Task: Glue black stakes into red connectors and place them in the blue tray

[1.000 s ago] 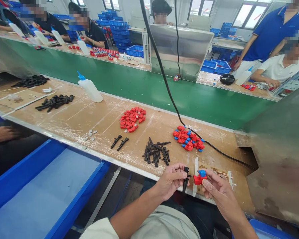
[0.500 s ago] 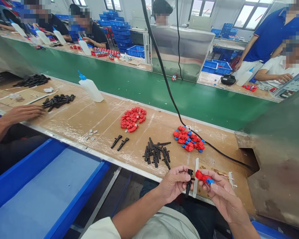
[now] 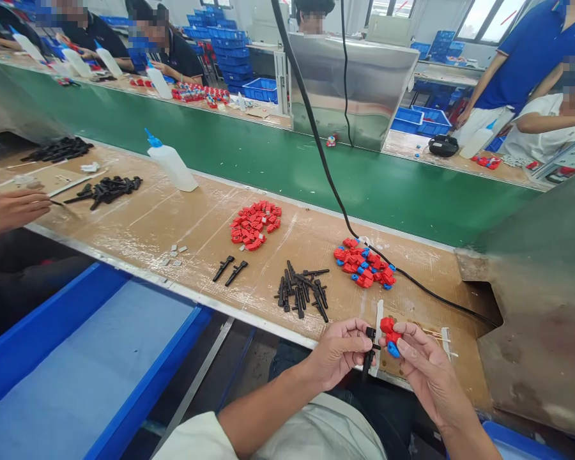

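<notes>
Red-and-blue piece [image 3: 391, 337] is pinched by right fingers [image 3: 409, 330], black part [image 3: 368, 363] by left fingers [image 3: 352, 345], over worktop's near edge [image 3: 253, 319]; pairing, presumably underway, calls for alignment.

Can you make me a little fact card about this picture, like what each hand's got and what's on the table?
Left hand: holds a black plastic stick-shaped piece
Right hand: holds a red-and-blue plastic piece
Piles on the brown table: small red plastic parts; red-and-blue plastic parts; black plastic sticks
Off by themselves: two black plastic sticks
Bottle: whitish plastic bottle with blue tip
Another person's hand: at the picture's left edge
</notes>
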Demonstrator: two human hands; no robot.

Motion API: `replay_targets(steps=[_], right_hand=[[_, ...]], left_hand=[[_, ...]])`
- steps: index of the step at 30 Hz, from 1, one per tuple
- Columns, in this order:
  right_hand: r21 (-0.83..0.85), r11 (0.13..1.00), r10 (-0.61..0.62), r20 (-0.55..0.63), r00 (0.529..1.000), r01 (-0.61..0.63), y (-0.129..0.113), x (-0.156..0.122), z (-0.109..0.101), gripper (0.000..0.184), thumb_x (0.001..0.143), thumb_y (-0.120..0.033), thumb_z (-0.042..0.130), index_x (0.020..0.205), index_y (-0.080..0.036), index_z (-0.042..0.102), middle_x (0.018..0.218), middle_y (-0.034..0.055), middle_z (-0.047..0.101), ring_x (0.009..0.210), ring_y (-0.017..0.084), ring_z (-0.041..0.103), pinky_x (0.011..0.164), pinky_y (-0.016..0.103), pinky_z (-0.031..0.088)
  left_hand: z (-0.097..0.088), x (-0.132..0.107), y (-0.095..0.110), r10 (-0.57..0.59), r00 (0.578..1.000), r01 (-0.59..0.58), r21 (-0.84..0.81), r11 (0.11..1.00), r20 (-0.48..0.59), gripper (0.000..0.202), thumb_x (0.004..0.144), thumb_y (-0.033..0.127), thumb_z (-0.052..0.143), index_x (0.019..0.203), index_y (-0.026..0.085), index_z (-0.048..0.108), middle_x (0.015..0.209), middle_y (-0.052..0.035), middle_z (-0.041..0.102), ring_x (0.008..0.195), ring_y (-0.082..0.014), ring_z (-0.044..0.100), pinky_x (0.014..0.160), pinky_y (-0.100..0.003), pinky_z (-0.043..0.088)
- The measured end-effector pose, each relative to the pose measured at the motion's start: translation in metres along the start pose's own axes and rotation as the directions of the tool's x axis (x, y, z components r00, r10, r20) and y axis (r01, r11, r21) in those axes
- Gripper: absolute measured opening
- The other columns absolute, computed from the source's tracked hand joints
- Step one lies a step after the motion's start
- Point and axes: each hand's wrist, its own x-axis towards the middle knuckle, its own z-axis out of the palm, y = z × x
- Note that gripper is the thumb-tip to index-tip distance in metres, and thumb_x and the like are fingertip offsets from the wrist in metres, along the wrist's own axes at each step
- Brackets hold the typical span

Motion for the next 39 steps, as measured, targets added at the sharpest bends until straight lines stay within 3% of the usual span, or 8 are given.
replay_targets(steps=[7, 15, 20, 23, 26, 31, 39], right_hand=[[-0.027, 0.999, -0.025, 0.001, 1.000, 0.025, 0.001, -0.005, 0.004, 0.037, 0.075, -0.047, 0.087, 0.101, -0.025, 0.073, 0.102, 0.0055, 0.068, 0.094, 0.021, 0.065, 0.083, 0.032, 0.055], [-0.137, 0.990, -0.040, 0.036, 0.999, 0.045, 0.005, -0.005, 0.002, 0.063, 0.078, -0.052, 0.083, 0.133, -0.029, 0.063, 0.123, 0.0103, 0.068, 0.109, 0.027, 0.065, 0.093, 0.037, 0.054], [-0.234, 0.972, -0.011, 0.106, 0.994, 0.035, 0.003, -0.002, 0.000, 0.055, 0.076, -0.059, 0.081, 0.116, -0.023, 0.074, 0.115, 0.0122, 0.070, 0.103, 0.029, 0.064, 0.092, 0.041, 0.054], [-0.303, 0.951, -0.036, 0.091, 0.995, 0.062, 0.002, -0.001, 0.000, 0.054, 0.075, -0.062, 0.081, 0.108, -0.020, 0.076, 0.095, 0.0091, 0.070, 0.080, 0.022, 0.061, 0.068, 0.031, 0.054], [-0.324, 0.945, -0.025, 0.062, 0.998, 0.044, 0.004, -0.001, -0.001, 0.057, 0.074, -0.064, 0.081, 0.107, -0.018, 0.075, 0.077, 0.0045, 0.065, 0.060, 0.016, 0.051, 0.048, 0.025, 0.043], [-0.338, 0.940, -0.026, 0.045, 0.999, 0.040, 0.007, -0.002, -0.002, 0.052, 0.073, -0.061, 0.083, 0.101, -0.017, 0.074, 0.070, 0.0036, 0.063, 0.061, 0.018, 0.058, 0.054, 0.029, 0.050], [-0.302, 0.952, -0.039, 0.042, 0.998, 0.050, 0.026, -0.003, 0.000, 0.051, 0.078, -0.060, 0.080, 0.104, -0.017, 0.073, 0.079, 0.0054, 0.067, 0.059, 0.016, 0.056, 0.053, 0.029, 0.049]], left_hand=[[0.002, 0.000, 0.001, -0.011, 1.000, 0.011, 0.006, 1.000, -0.007, 0.048, 0.054, 0.030, 0.095, 0.084, 0.014, 0.062, 0.066, 0.0018, 0.064, 0.045, -0.0058, 0.053, 0.054, -0.021, 0.046], [0.008, -0.003, 0.005, 0.027, 0.998, -0.020, 0.108, 0.994, -0.064, 0.051, 0.050, 0.038, 0.095, 0.080, 0.013, 0.063, 0.060, 0.0027, 0.062, 0.047, -0.0093, 0.058, 0.047, -0.019, 0.039], [0.007, -0.003, 0.007, 0.129, 0.988, -0.106, 0.248, 0.963, -0.078, 0.052, 0.049, 0.042, 0.094, 0.079, 0.015, 0.062, 0.060, 0.0026, 0.062, 0.049, -0.0108, 0.057, 0.047, -0.021, 0.040], [0.005, -0.003, 0.006, 0.165, 0.984, -0.139, 0.306, 0.942, -0.060, 0.051, 0.051, 0.045, 0.094, 0.079, 0.016, 0.062, 0.059, 0.0022, 0.063, 0.048, -0.0103, 0.055, 0.047, -0.021, 0.041], [0.002, -0.004, 0.006, 0.189, 0.981, -0.163, 0.338, 0.927, -0.047, 0.053, 0.052, 0.049, 0.094, 0.080, 0.015, 0.063, 0.060, 0.0019, 0.063, 0.050, -0.0094, 0.054, 0.050, -0.021, 0.042], [-0.003, -0.005, 0.009, 0.195, 0.981, -0.176, 0.393, 0.902, -0.009, 0.057, 0.054, 0.054, 0.094, 0.081, 0.014, 0.064, 0.062, 0.0012, 0.064, 0.052, -0.0081, 0.054, 0.053, -0.021, 0.043], [-0.009, -0.010, 0.014, 0.128, 0.991, -0.126, 0.451, 0.884, 0.026, 0.058, 0.054, 0.058, 0.093, 0.081, 0.014, 0.066, 0.060, 0.0012, 0.065, 0.048, -0.0078, 0.054, 0.049, -0.022, 0.044]])
